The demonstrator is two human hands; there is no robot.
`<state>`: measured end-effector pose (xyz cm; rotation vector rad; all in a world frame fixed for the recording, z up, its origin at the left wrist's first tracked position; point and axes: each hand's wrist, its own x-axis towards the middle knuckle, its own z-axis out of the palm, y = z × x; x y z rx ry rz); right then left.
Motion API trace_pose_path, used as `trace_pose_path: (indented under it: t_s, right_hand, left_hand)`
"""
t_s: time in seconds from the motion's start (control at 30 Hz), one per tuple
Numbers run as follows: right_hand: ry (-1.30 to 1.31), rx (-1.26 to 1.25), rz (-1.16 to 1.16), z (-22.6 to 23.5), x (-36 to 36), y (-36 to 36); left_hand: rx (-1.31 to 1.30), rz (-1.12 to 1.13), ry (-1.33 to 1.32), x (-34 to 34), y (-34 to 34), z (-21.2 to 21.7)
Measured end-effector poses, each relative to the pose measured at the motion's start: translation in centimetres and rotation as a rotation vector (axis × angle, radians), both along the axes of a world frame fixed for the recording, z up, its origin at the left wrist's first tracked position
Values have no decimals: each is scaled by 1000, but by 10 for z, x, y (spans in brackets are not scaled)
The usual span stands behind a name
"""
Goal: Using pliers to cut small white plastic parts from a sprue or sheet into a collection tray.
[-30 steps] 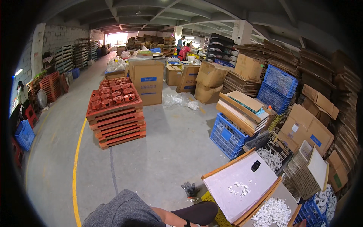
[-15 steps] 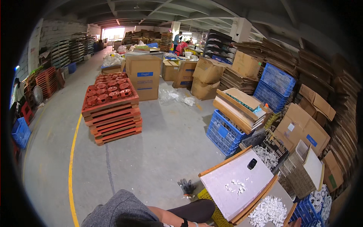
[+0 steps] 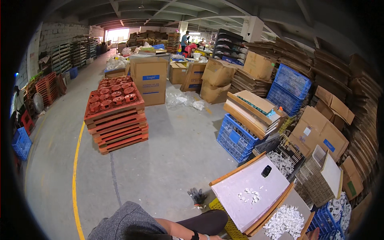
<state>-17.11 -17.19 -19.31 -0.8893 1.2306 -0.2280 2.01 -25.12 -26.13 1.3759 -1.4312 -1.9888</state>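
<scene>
My left forearm comes in from the lower edge with a dark band at the wrist. Only a sliver of my left hand (image 3: 216, 237) shows beside the near corner of a white board (image 3: 236, 204) with wooden edges; its fingers are hidden. A few small white pieces (image 3: 252, 196) and a black object (image 3: 266, 171) lie on this tilted board. To its right, a wood-edged tray (image 3: 301, 198) holds a heap of small white pieces (image 3: 286, 222). At that tray's lower right edge a bit of my right hand (image 3: 315, 233) shows, its fingers cut off by the frame.
A grey glove (image 3: 197, 197) lies on the floor beside a yellow crate (image 3: 218, 206). Blue crates (image 3: 236, 140), a wicker basket (image 3: 314, 180) and cartons (image 3: 320, 130) crowd the right. Red pallets (image 3: 120, 136) stacked with red spools stand left. Two people (image 3: 185, 40) are far back.
The view has shifted slightly. On the white board, one small white piece now lies a little apart from the others. Both hands stay at the lower edge.
</scene>
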Motion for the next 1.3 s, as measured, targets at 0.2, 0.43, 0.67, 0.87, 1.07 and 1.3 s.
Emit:
trace_pose_path:
  t_s: [0.2, 0.43, 0.67, 0.87, 1.07, 1.3]
  right_hand:
    - [40, -47, -18, -7, -7, 13]
    - [262, -758, 264, -10, -5, 23]
    - [62, -24, -51, 12, 17, -7]
    - [188, -117, 4, 2, 7, 3]
    - [594, -518, 215, 13, 17, 11]
    - [-28, 86, -109, 20, 14, 6]
  left_hand:
    - [105, 145, -37, 3, 23, 57]
    - [77, 139, 52, -10, 7, -30]
    - [238, 269, 160, 6, -9, -22]
    - [287, 315, 237, -5, -1, -3]
    - [265, 328, 231, -3, 6, 5]
    - [272, 276, 297, 1, -1, 5]
